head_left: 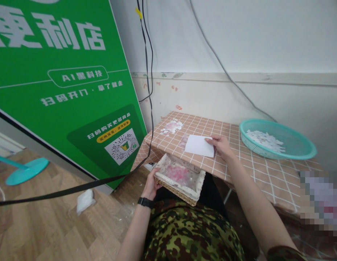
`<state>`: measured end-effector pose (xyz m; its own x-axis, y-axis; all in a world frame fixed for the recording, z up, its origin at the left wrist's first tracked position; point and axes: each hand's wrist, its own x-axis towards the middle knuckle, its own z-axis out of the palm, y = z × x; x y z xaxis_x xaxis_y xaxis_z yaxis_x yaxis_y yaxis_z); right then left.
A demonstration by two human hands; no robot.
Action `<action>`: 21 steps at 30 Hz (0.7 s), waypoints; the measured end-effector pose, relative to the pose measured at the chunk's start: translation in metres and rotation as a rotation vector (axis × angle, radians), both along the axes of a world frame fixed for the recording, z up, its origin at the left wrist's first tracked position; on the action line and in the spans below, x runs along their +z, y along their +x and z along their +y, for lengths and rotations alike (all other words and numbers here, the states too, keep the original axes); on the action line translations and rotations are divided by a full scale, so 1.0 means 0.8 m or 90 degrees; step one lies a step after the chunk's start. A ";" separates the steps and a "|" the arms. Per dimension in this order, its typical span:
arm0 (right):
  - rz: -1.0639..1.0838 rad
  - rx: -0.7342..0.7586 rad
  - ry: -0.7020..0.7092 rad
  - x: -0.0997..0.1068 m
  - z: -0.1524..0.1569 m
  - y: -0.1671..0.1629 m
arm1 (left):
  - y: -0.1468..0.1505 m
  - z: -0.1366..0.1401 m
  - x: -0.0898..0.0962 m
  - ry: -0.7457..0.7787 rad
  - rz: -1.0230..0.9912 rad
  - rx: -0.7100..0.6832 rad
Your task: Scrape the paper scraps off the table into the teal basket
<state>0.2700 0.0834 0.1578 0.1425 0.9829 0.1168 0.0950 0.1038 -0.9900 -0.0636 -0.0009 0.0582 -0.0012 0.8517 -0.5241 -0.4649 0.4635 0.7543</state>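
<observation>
My left hand (151,184) grips the left end of a small wicker basket (181,194) in front of my body, just below the table's front edge. Inside its pale cloth lining lie pink pieces (179,173), perhaps in clear plastic; their kind is too blurred to tell. A white sheet of paper or card (198,145) is pinched at its right edge by my right hand (222,145), close over the tabletop. Partly hidden behind the sheet is a pinkish clear patch (184,140). White and pink scraps (172,126) are scattered toward the table's far left corner.
A checked brown cloth covers the table (266,177). On its right stands a turquoise plastic basket (299,145) with many white pieces (266,140). A green cabinet (75,119) rises at left, with black cables (150,108) hanging beside it. A white packet (85,201) lies on the floor.
</observation>
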 end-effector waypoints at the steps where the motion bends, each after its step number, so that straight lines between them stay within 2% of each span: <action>1: 0.006 -0.005 -0.002 0.000 0.000 0.000 | 0.000 0.000 0.000 0.000 0.000 0.001; 3: 0.014 0.001 -0.015 0.001 -0.002 -0.002 | 0.000 0.001 0.000 -0.001 0.000 0.001; 8: 0.008 0.104 -0.080 0.007 -0.009 -0.006 | 0.000 0.002 0.000 -0.008 0.001 0.002; 13: 0.043 0.074 -0.069 0.010 -0.013 -0.007 | 0.000 0.001 -0.002 0.003 -0.004 0.001; 18: 0.043 0.148 -0.109 0.010 -0.014 -0.008 | 0.001 0.002 -0.002 -0.004 -0.002 0.004; 21: 0.046 0.119 -0.092 0.010 -0.012 -0.008 | 0.001 0.002 -0.003 0.000 0.002 0.004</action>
<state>0.2633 0.0734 0.1660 -0.0412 0.9987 -0.0303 0.0157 -0.0297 -0.9994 -0.0632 0.0010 0.0558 -0.0077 0.8515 -0.5243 -0.4654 0.4610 0.7556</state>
